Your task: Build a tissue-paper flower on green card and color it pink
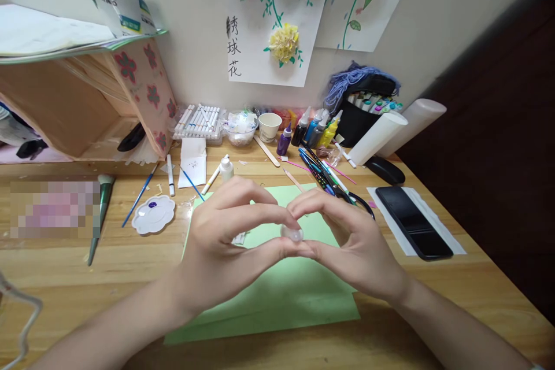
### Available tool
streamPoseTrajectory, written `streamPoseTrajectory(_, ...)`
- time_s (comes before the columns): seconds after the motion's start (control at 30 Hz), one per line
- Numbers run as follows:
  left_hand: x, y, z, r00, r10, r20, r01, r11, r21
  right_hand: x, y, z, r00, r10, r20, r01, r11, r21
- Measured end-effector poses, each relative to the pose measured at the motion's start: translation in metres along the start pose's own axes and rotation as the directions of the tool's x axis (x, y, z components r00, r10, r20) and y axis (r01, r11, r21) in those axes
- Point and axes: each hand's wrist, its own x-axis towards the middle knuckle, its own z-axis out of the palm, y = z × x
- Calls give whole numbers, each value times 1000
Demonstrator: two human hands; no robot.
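My left hand (225,243) and my right hand (347,237) meet fingertip to fingertip above a light green sheet of paper (277,300) on the wooden desk (108,277). Between the thumbs and forefingers of both hands sits a small clear, rounded piece (292,234), pinched from both sides. What the piece is I cannot tell. Both forearms reach in from the bottom edge.
A white paint palette (153,214) with a purple dab, blue brushes (139,195) and a small glue bottle (226,168) lie behind the sheet. Paint bottles (313,129), marker sets, a cup (269,126), scissors (355,199) and a black phone (413,221) stand right; a cardboard shelf (87,104) stands left.
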Motion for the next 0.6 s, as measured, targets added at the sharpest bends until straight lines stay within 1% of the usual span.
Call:
streamPoseTrajectory(0.07,1,0,-1,998,-50,29,51,998,-38,0,0,0,1000,16,-12,-16,1000,15)
streamPoseTrajectory(0.13,3,-1,-4,988,-104,115,114,990,-87,1,0,-1,998,61,-8,-61,997,53)
streamPoseTrajectory(0.17,4,-2,-5,976,-123,179,145,983,-114,1,0,-2,996,86,0,-86,993,80)
streamPoseTrajectory(0.23,7,-4,-8,939,-153,308,216,959,-183,2,0,-3,991,126,36,-130,982,138)
streamPoseTrajectory(0.3,9,-6,-8,908,-190,373,301,916,-266,3,-1,-2,986,150,71,-160,973,167)
streamPoseTrajectory(0.37,9,-8,-8,896,-265,357,389,856,-340,3,-1,-1,984,163,75,-172,976,136)
streamPoseTrajectory(0.43,8,-9,-7,883,-365,296,461,795,-395,3,-1,1,985,166,46,-169,984,65)
streamPoseTrajectory(0.5,8,-10,-7,854,-469,223,518,737,-434,2,-2,3,987,159,14,-159,987,8)
streamPoseTrajectory(0.6,9,-14,-8,802,-587,115,562,675,-477,2,-1,3,988,152,-18,-152,988,4)
